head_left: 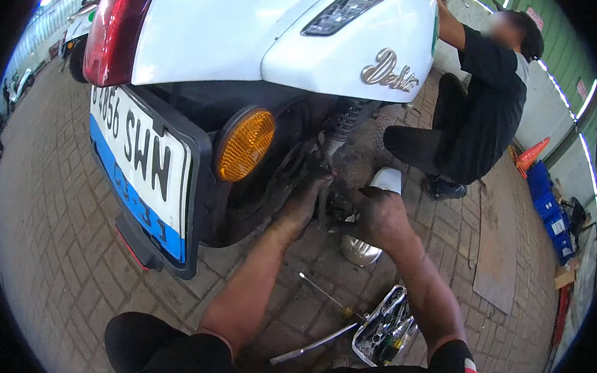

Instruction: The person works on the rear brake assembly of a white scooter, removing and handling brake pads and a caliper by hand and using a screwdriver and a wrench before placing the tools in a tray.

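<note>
Brick-paved floor [41,251]; green-and-white wall [553,105] at right, bright light strips [586,99] across it.

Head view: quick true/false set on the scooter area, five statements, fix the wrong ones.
1. The scooter has bright green body panels. False: they are white, with a red tail light.
2. A round orange reflector sits beside the licence plate. True.
3. The person's left hand and right hand are both low beside the scooter. True.
4. The tool tray rests on the co-worker's lap. False: it lies on the brick paving.
5. The orange cone stands near blue boxes. True.
</note>
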Demonstrator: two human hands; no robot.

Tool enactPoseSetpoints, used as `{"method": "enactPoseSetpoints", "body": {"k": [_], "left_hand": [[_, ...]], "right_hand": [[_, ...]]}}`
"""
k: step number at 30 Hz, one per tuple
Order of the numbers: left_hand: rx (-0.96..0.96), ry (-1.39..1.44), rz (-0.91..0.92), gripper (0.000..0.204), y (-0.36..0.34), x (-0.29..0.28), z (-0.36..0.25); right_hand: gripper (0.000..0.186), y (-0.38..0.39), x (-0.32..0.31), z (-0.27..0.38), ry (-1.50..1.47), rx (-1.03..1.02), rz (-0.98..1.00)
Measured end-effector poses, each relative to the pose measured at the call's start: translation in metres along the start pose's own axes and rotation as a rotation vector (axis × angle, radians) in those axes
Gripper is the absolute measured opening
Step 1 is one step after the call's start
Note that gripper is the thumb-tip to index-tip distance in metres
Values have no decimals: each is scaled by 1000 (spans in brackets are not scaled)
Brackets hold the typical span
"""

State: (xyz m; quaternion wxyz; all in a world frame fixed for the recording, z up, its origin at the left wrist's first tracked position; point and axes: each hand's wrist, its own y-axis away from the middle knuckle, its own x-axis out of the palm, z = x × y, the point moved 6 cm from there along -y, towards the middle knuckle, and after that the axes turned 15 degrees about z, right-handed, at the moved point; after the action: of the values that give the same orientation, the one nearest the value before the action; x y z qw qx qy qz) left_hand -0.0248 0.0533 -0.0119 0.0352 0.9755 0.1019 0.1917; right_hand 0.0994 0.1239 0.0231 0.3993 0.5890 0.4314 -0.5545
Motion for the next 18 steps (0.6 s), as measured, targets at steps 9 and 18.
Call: {"method": "enactPoseSetpoints", "body": {"k": [9, 18], "left_hand": [[158, -156, 248, 61, -31, -19, 25], [-28, -445, 209, 71, -30, -16, -14]], "right_hand": [[75, 9, 32, 5, -106, 84, -152], [33, 120, 143, -29, -2549, 607, 343]]}}
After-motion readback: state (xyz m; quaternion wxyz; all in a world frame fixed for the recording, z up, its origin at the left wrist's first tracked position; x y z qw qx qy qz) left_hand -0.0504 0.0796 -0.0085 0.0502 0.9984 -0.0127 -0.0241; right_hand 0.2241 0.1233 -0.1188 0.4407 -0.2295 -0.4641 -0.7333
